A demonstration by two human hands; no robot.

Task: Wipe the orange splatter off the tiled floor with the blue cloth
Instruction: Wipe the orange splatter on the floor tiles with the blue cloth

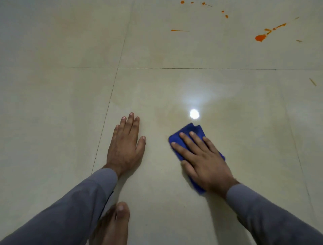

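Pressing hand: your right hand (pixel 204 161) lies flat on the folded blue cloth (pixel 187 138), fingers straight and slightly spread, holding it down against the floor without curling round it.
Cloth: the folded blue cloth sits on the near tile, just below the bright round light reflection (pixel 194 114); its far corner sticks out past your fingertips and its near edge shows by your wrist.
Splatter: the orange splatter (pixel 261 37) lies on the far tile at the upper right, well apart from the cloth, with a big blot, a trailing streak, and small drops (pixel 182 2) along the top edge; a thin orange line (pixel 180 30) lies to the left of them.
Floor: the glossy cream tiled floor (pixel 61 105) shows dark grout lines crossing near the middle.
Bracing hand: your left hand (pixel 125 145) rests palm down on the bare tile, fingers straight and close together, thumb out.
Sleeves: grey sleeves (pixel 83 201) cover both forearms.
Foot: your bare foot (pixel 113 225) stands on the floor under the left forearm.
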